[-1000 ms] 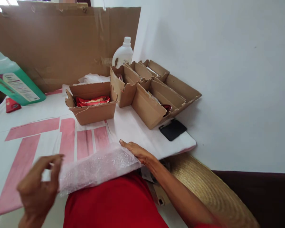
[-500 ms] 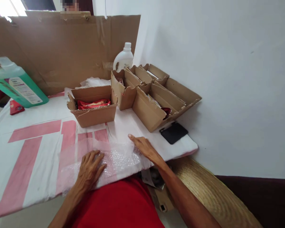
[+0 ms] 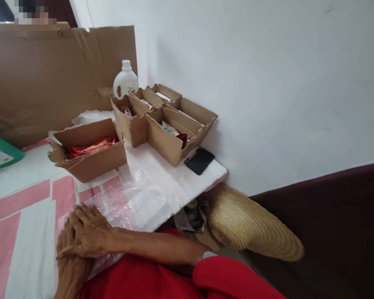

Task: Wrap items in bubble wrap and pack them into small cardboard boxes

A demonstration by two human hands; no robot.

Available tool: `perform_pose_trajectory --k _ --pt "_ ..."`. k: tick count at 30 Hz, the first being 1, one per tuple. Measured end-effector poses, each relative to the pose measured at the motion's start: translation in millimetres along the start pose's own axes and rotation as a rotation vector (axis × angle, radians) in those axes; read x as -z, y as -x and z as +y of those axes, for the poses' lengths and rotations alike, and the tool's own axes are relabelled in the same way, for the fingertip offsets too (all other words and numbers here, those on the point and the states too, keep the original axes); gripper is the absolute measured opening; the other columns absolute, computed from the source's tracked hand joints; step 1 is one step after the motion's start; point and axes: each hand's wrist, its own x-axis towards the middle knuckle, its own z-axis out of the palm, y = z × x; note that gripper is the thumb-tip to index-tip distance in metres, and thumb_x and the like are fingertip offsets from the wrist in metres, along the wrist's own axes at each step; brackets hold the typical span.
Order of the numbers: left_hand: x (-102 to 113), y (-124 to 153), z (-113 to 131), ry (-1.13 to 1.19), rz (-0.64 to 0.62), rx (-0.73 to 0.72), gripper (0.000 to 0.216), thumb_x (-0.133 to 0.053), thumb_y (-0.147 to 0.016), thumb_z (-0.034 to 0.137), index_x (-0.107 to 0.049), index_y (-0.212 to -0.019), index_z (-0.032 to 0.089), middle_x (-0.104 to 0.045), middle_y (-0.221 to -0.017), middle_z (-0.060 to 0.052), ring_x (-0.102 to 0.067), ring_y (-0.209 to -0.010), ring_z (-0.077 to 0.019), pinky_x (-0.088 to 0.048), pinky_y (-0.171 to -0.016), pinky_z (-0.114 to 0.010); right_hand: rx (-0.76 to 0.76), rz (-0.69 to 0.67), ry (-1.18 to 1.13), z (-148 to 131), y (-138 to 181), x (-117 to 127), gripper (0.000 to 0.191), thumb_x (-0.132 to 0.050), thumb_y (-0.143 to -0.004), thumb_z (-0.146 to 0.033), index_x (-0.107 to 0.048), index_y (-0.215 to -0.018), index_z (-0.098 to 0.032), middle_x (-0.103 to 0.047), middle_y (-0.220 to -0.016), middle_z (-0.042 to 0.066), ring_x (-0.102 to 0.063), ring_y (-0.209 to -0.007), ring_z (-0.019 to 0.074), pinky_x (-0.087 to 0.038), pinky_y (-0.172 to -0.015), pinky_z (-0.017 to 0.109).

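A sheet of clear bubble wrap (image 3: 137, 199) lies flat on the white and pink table cover (image 3: 28, 216) at the near edge. My right hand (image 3: 89, 232) rests palm down on the wrap's left end, fingers spread. It lies across my left hand (image 3: 69, 265), which is partly hidden beneath it and also flat on the wrap. Neither hand grips anything. An open cardboard box (image 3: 93, 160) holding red packets stands just beyond the wrap.
Further open cardboard boxes (image 3: 162, 141) with packets stand against the wall, a white bottle (image 3: 125, 79) behind them. A black flat object (image 3: 200, 160) lies at the table corner. A straw hat (image 3: 252, 224) hangs below it. A green container (image 3: 0, 151) and a cardboard sheet (image 3: 50, 74) stand at the left.
My right hand has crossed from the wrap's right end to its left end and now lies over my left hand. The view has swung right.
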Motion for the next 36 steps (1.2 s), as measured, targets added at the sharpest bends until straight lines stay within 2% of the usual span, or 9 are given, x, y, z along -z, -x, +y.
perform_pose_trajectory --k 3,6,13,16,21,26,29,32,36 --pt "-7.5 8.7 -1.6 -0.068 0.091 -0.097 0.074 -0.035 -0.094 0.034 -0.012 -0.161 0.015 -0.025 -0.165 -0.022 -0.012 -0.155 -0.0399 -0.018 -0.122 -0.064 0.016 -0.027 0.057 21.1 -4.6 -15.2 0.091 -0.06 -0.091 -0.067 -0.034 -0.152 -0.005 -0.036 -0.161 0.02 -0.027 -0.153 0.0283 -0.024 -0.126 0.045" --pt "-6.6 6.9 7.7 -0.116 0.084 -0.007 0.073 -0.032 -0.095 0.038 -0.013 -0.161 0.012 -0.024 -0.165 -0.023 -0.02 -0.154 -0.0381 -0.019 -0.122 -0.06 0.026 0.004 0.132 48.1 8.1 -6.9 0.099 -0.061 -0.088 -0.07 -0.029 -0.155 -0.004 -0.031 -0.163 0.021 -0.021 -0.155 0.029 -0.017 -0.128 0.047" --pt "7.7 -6.2 29.5 -0.111 0.015 0.135 0.08 -0.024 -0.097 0.057 -0.033 -0.153 0.001 -0.034 -0.159 -0.029 -0.025 -0.152 -0.0404 -0.021 -0.121 -0.059 -0.412 0.027 0.21 136.0 80.4 78.7 0.084 -0.049 -0.098 -0.064 -0.026 -0.16 -0.014 -0.009 -0.168 0.018 -0.006 -0.157 0.0315 -0.01 -0.126 0.056" --pt "7.7 -6.9 30.3 -0.101 0.012 0.144 0.081 -0.024 -0.096 0.057 -0.033 -0.153 0.001 -0.034 -0.159 -0.029 -0.025 -0.152 -0.0411 -0.02 -0.121 -0.06 -0.483 0.064 0.247 153.0 102.5 103.8 0.083 -0.048 -0.1 -0.062 -0.024 -0.161 -0.011 -0.008 -0.167 0.021 -0.003 -0.157 0.0314 -0.008 -0.126 0.055" --pt "19.2 3.9 18.5 -0.041 0.043 0.092 0.082 -0.038 -0.093 0.06 -0.019 -0.16 0.017 -0.028 -0.164 -0.021 -0.028 -0.151 -0.0406 -0.026 -0.12 -0.06 -0.36 0.054 0.271 146.6 122.0 119.3 0.102 -0.053 -0.091 -0.073 -0.015 -0.163 -0.012 0.0 -0.169 0.02 0.005 -0.157 0.0317 -0.009 -0.126 0.055" --pt "36.6 38.2 -7.7 -0.119 -0.031 -0.184 0.099 -0.058 -0.08 0.07 -0.02 -0.16 0.027 -0.035 -0.163 -0.015 -0.037 -0.147 -0.038 -0.025 -0.122 -0.052 -0.098 -0.195 0.271 147.1 164.7 129.4 0.115 -0.066 -0.076 -0.079 -0.026 -0.16 -0.012 -0.015 -0.167 0.022 -0.006 -0.156 0.0365 -0.009 -0.125 0.058" --pt "43.6 58.6 -22.4 -0.125 -0.074 -0.285 0.091 -0.062 -0.082 0.057 -0.025 -0.16 0.029 -0.035 -0.164 -0.011 -0.041 -0.146 -0.0343 -0.027 -0.123 -0.044 -0.037 -0.236 0.3 151.0 188.8 127.3 0.102 -0.068 -0.083 -0.065 -0.028 -0.159 -0.01 -0.023 -0.165 0.022 -0.015 -0.155 0.0368 -0.014 -0.124 0.058" --pt "53.5 73.4 -33.5 -0.05 -0.115 -0.326 0.076 -0.054 -0.087 0.029 -0.029 -0.159 0.031 -0.039 -0.162 -0.007 -0.043 -0.145 -0.0286 -0.034 -0.12 -0.037 0.011 -0.204 0.338 155.2 204.1 124.1 0.071 -0.059 -0.093 -0.033 -0.035 -0.157 -0.011 -0.032 -0.164 0.017 -0.023 -0.154 0.0323 -0.023 -0.123 0.053" --pt "66.4 80.1 -41.6 0.101 -0.16 -0.199 0.066 -0.046 -0.086 0.017 -0.045 -0.15 0.034 -0.052 -0.152 -0.003 -0.053 -0.138 -0.0236 -0.043 -0.115 -0.037 0.084 -0.127 0.252 163.4 209.0 127.8 0.052 -0.052 -0.095 -0.02 -0.051 -0.146 -0.012 -0.047 -0.156 0.014 -0.036 -0.147 0.0293 -0.035 -0.116 0.048"
